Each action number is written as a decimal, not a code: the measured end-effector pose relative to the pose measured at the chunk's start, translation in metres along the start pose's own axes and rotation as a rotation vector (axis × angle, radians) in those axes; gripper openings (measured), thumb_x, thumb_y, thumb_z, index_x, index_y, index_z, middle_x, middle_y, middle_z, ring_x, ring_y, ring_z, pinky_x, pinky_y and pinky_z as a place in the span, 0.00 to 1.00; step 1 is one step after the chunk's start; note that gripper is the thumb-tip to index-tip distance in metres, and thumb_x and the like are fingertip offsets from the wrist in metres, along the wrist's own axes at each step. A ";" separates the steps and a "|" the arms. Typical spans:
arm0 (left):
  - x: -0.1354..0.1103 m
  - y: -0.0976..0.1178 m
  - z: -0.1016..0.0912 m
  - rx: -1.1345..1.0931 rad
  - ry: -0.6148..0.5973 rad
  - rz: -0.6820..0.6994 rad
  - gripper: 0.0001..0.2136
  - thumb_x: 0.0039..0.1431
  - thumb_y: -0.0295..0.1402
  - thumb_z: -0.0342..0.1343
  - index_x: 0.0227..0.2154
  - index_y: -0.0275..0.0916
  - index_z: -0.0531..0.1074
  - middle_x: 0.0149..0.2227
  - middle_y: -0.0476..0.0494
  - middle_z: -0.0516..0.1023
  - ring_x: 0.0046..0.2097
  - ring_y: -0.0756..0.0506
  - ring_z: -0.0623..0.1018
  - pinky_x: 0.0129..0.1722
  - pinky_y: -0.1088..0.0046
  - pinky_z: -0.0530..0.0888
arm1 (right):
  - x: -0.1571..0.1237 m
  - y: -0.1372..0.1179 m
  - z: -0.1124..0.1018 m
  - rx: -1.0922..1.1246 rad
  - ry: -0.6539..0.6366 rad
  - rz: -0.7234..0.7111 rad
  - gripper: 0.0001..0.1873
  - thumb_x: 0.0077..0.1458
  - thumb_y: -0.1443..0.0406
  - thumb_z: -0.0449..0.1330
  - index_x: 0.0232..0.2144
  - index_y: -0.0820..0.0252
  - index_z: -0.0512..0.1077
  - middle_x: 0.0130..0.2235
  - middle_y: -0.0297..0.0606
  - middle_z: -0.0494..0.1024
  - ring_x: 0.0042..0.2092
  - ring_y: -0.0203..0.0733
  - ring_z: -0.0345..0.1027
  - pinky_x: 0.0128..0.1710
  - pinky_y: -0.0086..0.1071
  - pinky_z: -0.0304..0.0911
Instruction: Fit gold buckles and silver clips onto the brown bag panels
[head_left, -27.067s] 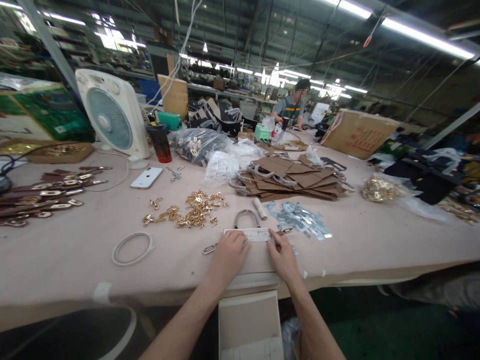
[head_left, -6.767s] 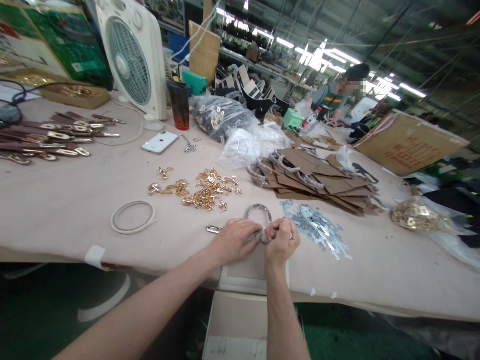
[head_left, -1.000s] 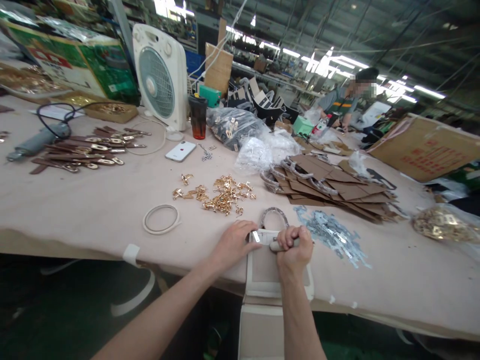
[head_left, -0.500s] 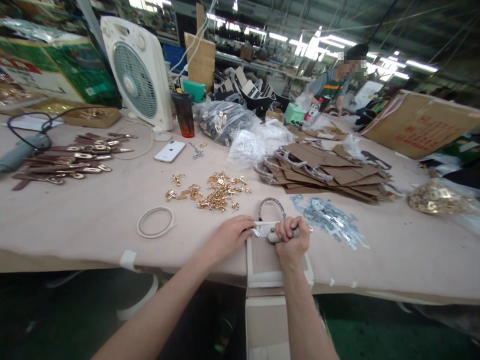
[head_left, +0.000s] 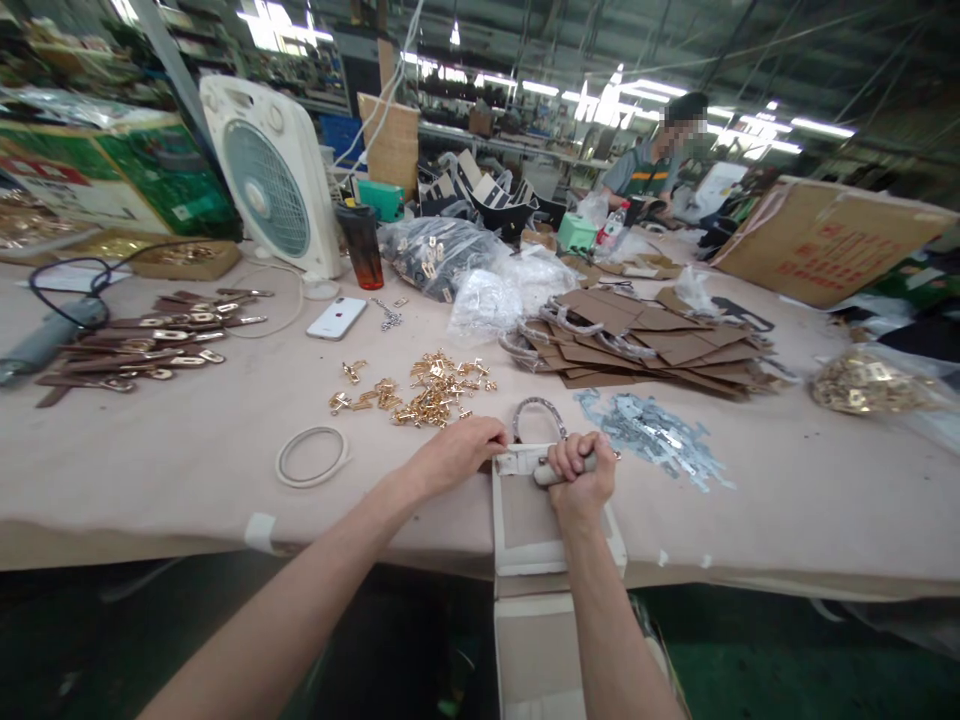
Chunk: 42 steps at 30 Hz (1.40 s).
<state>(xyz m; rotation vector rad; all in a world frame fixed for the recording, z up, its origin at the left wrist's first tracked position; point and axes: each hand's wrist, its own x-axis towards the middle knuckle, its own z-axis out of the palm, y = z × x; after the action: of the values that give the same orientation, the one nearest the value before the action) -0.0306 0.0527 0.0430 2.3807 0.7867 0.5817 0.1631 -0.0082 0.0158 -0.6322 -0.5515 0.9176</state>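
A pale beige bag panel (head_left: pixel 525 515) with white borders lies at the table's front edge, its lower part hanging down over the edge. A curved handle (head_left: pixel 541 402) wrapped in clear film stands at its top. My right hand (head_left: pixel 581 468) is closed round a tool with a rounded grey handle (head_left: pixel 549 474), held sideways over the panel; a small metal end shows past the fist. With its fingers pinched together, my left hand (head_left: pixel 471 446) is at the panel's top left corner. What lies between those fingertips is hidden.
Gold metal fittings (head_left: pixel 435 390) lie beyond my left hand, silver plates (head_left: pixel 656 435) to the right. Behind are stacked brown pieces (head_left: pixel 652 345). At left are a tape roll (head_left: pixel 311 457), phone (head_left: pixel 337 318), tumbler (head_left: pixel 361 247), straps (head_left: pixel 150 340) and fan (head_left: pixel 270 180). A person (head_left: pixel 652 160) works further back.
My left fingertips have shifted slightly up and left; the small silver plate at them no longer shows there. My right hand stays nearly still with the tool. The view has tilted slightly.
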 end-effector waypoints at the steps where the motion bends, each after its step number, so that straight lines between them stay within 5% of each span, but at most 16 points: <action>1: 0.000 0.001 -0.002 0.008 -0.033 0.002 0.06 0.69 0.29 0.53 0.38 0.41 0.76 0.39 0.47 0.81 0.43 0.45 0.79 0.47 0.70 0.73 | 0.000 0.000 -0.001 0.002 -0.001 0.003 0.20 0.64 0.55 0.58 0.23 0.56 0.62 0.17 0.20 0.55 0.16 0.28 0.40 0.17 0.25 0.45; 12: 0.019 0.007 -0.003 0.070 -0.260 0.088 0.07 0.66 0.24 0.56 0.37 0.39 0.79 0.40 0.45 0.79 0.41 0.46 0.78 0.45 0.74 0.72 | -0.001 0.000 0.000 -0.039 -0.021 -0.006 0.20 0.64 0.54 0.59 0.23 0.56 0.61 0.17 0.20 0.54 0.15 0.27 0.42 0.17 0.25 0.45; 20: 0.024 0.011 0.002 0.149 -0.256 0.027 0.06 0.65 0.26 0.58 0.37 0.42 0.79 0.42 0.45 0.79 0.42 0.45 0.79 0.42 0.73 0.72 | -0.001 0.000 0.000 -0.037 -0.016 -0.010 0.20 0.65 0.56 0.57 0.23 0.57 0.62 0.17 0.20 0.55 0.16 0.27 0.43 0.18 0.26 0.45; 27: 0.014 0.018 0.010 0.198 -0.122 -0.102 0.05 0.66 0.29 0.58 0.41 0.44 0.77 0.44 0.47 0.80 0.45 0.43 0.79 0.41 0.70 0.73 | -0.002 0.000 0.001 -0.055 -0.034 -0.016 0.19 0.64 0.56 0.58 0.23 0.56 0.60 0.17 0.20 0.54 0.16 0.27 0.42 0.17 0.25 0.45; 34: -0.010 0.015 0.044 -0.029 0.231 -0.234 0.09 0.62 0.31 0.61 0.45 0.41 0.76 0.49 0.42 0.80 0.53 0.41 0.76 0.56 0.65 0.71 | -0.002 0.002 0.001 -0.075 -0.058 -0.028 0.20 0.64 0.55 0.57 0.23 0.56 0.60 0.17 0.20 0.54 0.15 0.27 0.41 0.17 0.25 0.45; 42: -0.005 0.000 0.043 -0.216 0.157 -0.371 0.12 0.58 0.35 0.64 0.44 0.42 0.80 0.40 0.48 0.84 0.38 0.45 0.79 0.39 0.72 0.71 | -0.016 0.002 0.012 -0.117 -0.156 -0.144 0.18 0.64 0.60 0.57 0.23 0.57 0.63 0.17 0.23 0.57 0.16 0.29 0.47 0.18 0.25 0.48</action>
<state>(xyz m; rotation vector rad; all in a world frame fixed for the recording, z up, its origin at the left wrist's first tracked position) -0.0104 0.0335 0.0100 1.9459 1.1405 0.6639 0.1462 -0.0177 0.0205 -0.6209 -0.7851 0.8074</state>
